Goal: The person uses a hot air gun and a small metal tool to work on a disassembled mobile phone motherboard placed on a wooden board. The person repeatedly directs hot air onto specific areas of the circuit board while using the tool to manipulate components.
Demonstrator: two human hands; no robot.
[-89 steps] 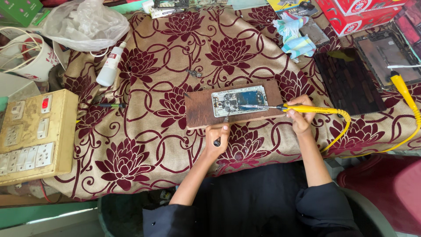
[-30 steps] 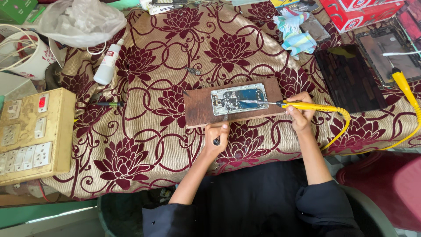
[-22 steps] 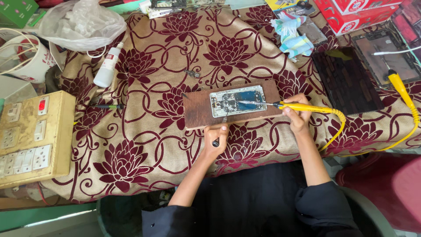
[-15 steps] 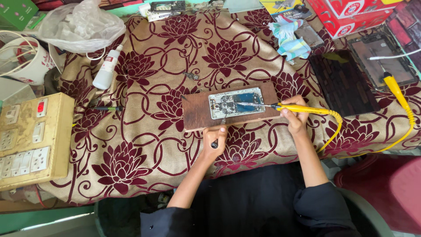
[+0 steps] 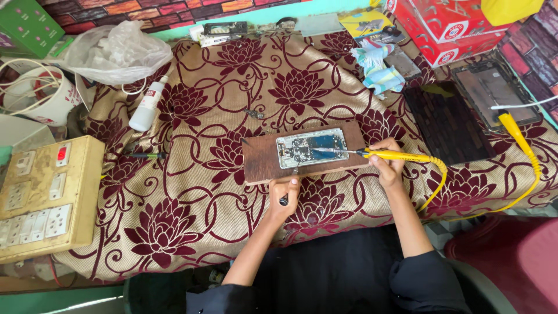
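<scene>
— Hard to make out? Plenty. Small parts inside the opened phone [image 5: 312, 147] too fine to read. Tip of the soldering iron [image 5: 372, 153] lost among them, contact unclear. Thin dark tool [image 5: 288, 187] in the left hand [image 5: 283, 196] mostly hidden by the fingers; kind not clear. Lap and elbows cut off by the bottom edge.

— Grips?

— Right hand [image 5: 386, 165] closed round the yellow handle of the soldering iron, shaft lying across the phone from the right. Left hand curled shut on the thin dark tool, just below the wooden board [image 5: 261, 166], point up toward the phone's lower edge.

— And the phone itself?

— Flat on the wooden board, mid-table, on the flowered cloth [image 5: 192, 221].

— Any change from a moment earlier?

— Hardly. Same holds, same spot on the board. Only the view shifted a little; hands and phone much as before.

— Around it?

— White bottle [image 5: 146, 106] upper left, clear plastic bag [image 5: 119, 51] behind it. Switchboard box [image 5: 43, 195] at the left edge. Dark mat [image 5: 447, 123] to the right, second yellow iron [image 5: 517, 132] beyond, its yellow cord [image 5: 526, 189] looping back. Red box [image 5: 450, 26] and crumpled cloth [image 5: 375, 64] at the top. Nothing between hands and phone.
</scene>
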